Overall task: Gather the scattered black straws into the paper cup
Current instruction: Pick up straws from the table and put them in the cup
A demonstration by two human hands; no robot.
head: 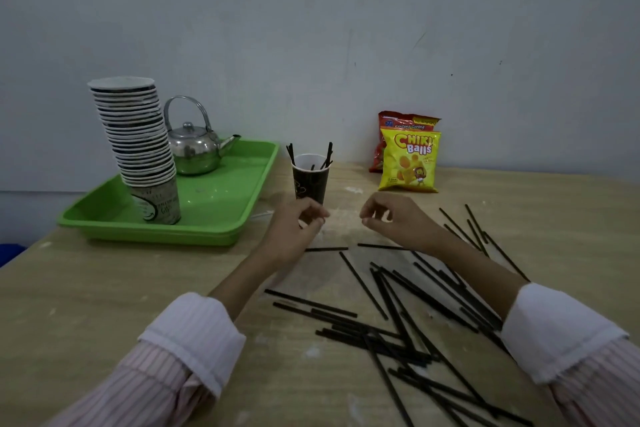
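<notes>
Black straws (408, 315) lie scattered across the near right surface while both hands, left (294, 229) and right (391, 218), hover loosely curled and empty near the paper cup (310, 184), apparently between pickups, another grasp due.

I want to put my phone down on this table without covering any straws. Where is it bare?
Bare wood lies in front of the green tray, left of the left sleeve. Crowded: scattered straws fill the near right, up to the right hand.
</notes>
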